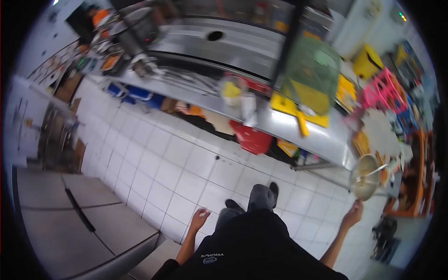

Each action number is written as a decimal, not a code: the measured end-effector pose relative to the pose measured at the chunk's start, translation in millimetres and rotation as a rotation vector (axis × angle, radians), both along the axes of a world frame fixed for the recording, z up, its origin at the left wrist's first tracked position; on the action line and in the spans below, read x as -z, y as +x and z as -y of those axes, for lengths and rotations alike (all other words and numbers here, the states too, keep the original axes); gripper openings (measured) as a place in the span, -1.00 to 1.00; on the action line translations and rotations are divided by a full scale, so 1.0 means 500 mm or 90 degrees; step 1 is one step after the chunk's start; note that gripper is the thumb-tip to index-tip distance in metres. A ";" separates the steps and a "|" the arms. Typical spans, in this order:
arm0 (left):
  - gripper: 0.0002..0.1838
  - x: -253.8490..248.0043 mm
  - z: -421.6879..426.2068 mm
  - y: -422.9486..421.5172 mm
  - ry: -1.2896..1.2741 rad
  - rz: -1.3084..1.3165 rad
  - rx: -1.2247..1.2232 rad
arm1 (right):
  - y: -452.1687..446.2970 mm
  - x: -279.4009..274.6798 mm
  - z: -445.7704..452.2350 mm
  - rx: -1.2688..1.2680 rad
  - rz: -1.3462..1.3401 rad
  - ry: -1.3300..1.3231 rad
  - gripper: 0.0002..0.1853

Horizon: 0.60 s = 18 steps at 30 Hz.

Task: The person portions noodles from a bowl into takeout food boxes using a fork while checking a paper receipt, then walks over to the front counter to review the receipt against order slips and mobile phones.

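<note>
On the right, my right hand (353, 213) is closed on the near rim of a metal bowl (362, 185). A light-coloured utensil handle (379, 168) sticks out of the bowl, and some pale contents lie inside, too blurred to name. The bowl is tilted toward me, beside the end of the steel counter. My left hand (200, 217) hangs low over the tiled floor, its fingers loosely bent and apart, with nothing visible in them.
A steel counter (275, 122) runs across ahead, bearing a green translucent tub (311, 70), a yellow board (322, 120) and a plastic cup (232, 91). A red bin (252, 138) sits below. Left stands a steel-doored cabinet (42, 189); right, an orange shelf (422, 163) and a pink basket (386, 89).
</note>
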<state>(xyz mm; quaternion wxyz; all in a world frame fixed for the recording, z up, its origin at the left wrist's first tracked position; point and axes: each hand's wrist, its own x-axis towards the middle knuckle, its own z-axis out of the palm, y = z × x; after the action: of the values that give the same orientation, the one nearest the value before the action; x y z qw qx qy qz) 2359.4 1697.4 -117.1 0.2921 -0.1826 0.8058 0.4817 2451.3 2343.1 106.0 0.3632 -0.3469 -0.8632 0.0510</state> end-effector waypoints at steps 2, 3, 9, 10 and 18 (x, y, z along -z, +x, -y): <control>-0.42 -0.147 -0.003 -0.162 0.284 0.042 -0.137 | -0.138 0.003 0.237 -0.147 0.008 -0.077 -0.79; -0.41 -0.210 0.005 -0.239 0.362 0.035 -0.120 | -0.214 -0.003 0.365 -0.209 0.029 -0.145 -0.79; -0.16 -0.407 0.263 -0.584 0.634 -0.008 -0.058 | -0.611 0.033 1.008 -0.737 0.026 -0.169 -0.80; -0.16 -0.406 0.350 -0.638 0.632 -0.037 -0.070 | -0.690 0.041 1.112 -0.798 0.040 -0.210 -0.78; -0.29 -0.389 1.137 -0.707 0.557 -0.296 -0.588 | -1.191 -0.076 1.907 -1.310 0.330 -0.367 -0.56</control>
<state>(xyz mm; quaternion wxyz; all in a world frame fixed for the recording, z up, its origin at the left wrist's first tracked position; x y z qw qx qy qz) 2005.8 1128.7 77.4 -0.0776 -0.2647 0.4180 0.8655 1856.1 1389.6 143.9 -0.1401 0.4664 -0.7456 0.4549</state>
